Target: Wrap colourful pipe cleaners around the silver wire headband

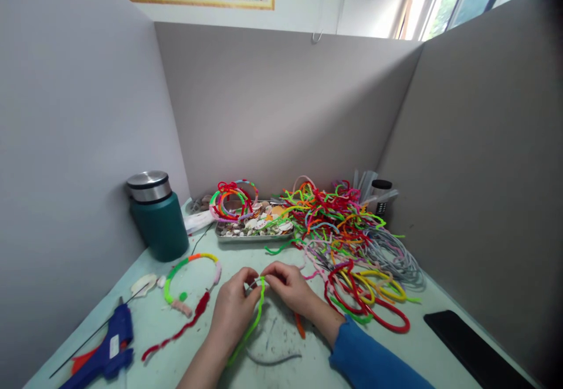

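Lower centre of frame: both hands close together, fingertips almost meeting. Left hand [233, 300] pinched, apparently on a thin pale strand [253, 285]; right hand [290, 286] pinched at the upper end of a green pipe cleaner [261, 302], which trails down past the left thumb toward the bottom edge. Exact grip of each fingertip partly hidden.

Below the hands, a short grey wire [275, 362] lies on the table; an orange piece [299, 325] sits under the right wrist. Lower left, a blue glue gun [115, 342], near a multicoloured ring [169, 283] with a red tail. Right of centre, a tangled heap of pipe cleaners [325, 213] and looped grey wire [396, 254].

Risks, my judgement: the green end could slip or unwind if the right pinch slackens; its loose length could snag if the left forearm drags across it. The right sleeve [369, 354] might catch the nearby red loops [393, 318]. Whether the glue gun is hot: cannot tell.
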Motion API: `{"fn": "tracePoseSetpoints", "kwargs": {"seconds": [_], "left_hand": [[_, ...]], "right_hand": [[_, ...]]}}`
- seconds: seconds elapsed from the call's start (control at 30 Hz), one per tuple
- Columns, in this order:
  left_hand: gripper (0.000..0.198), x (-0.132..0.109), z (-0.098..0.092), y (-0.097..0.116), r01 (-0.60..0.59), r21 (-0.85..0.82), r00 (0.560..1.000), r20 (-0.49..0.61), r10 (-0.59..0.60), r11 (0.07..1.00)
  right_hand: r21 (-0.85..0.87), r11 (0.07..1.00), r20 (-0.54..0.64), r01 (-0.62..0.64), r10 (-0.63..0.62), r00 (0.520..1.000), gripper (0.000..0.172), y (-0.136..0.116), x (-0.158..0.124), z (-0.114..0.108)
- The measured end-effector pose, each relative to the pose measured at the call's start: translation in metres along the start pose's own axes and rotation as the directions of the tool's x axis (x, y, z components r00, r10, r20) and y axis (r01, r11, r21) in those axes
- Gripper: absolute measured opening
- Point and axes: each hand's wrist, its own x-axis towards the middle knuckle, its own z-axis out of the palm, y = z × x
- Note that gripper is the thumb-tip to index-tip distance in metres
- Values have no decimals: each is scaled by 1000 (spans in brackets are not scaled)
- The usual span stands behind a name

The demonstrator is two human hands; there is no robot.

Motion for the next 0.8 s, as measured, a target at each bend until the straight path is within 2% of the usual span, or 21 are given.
{"fn": "tracePoseSetpoints", "kwargs": {"seconds": [0.13,0.33,0.43,0.57,0.8], "left_hand": [[12,-1,-1,3,-17,-3,1000,-3,17,1000],[27,3,-1,-1,134,-193,991,48,-127,972],[33,5,-1,-3,238,-288,971,98,-219,927],[39,6,0,-3,389,-394,921,197,-338,832],[47,4,1,-6,446,-443,893,270,-359,777]], "right_hand": [[-16,1000,0,5,-5,1000,14,0,-1,0],[-51,999,10,20,-20,1000,16,-3,-3,0],[-75,997,16,31,-30,999,15,-5,-4,1],[-83,995,14,57,-56,998,15,-7,-3,0],[-86,994,21,71,-70,997,14,-7,-4,-1]]}}
